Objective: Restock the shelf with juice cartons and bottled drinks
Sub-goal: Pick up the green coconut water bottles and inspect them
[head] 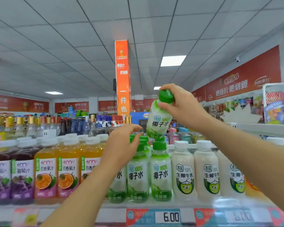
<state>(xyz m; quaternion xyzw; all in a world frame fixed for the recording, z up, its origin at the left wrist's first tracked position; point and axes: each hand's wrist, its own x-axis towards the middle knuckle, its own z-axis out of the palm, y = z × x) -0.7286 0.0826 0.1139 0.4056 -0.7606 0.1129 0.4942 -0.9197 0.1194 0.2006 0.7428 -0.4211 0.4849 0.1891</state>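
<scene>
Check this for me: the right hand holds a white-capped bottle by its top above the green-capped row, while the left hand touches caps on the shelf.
Wrong in one respect: the bottle in the right hand has a green cap, not a white one, as the head view shows. The rest stands: it is held by its top above the green-capped row, while the left hand touches caps on the shelf.

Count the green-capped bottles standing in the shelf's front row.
3: the left bottle, half behind the arm; the middle bottle; the right bottle. More green caps show behind.
</scene>
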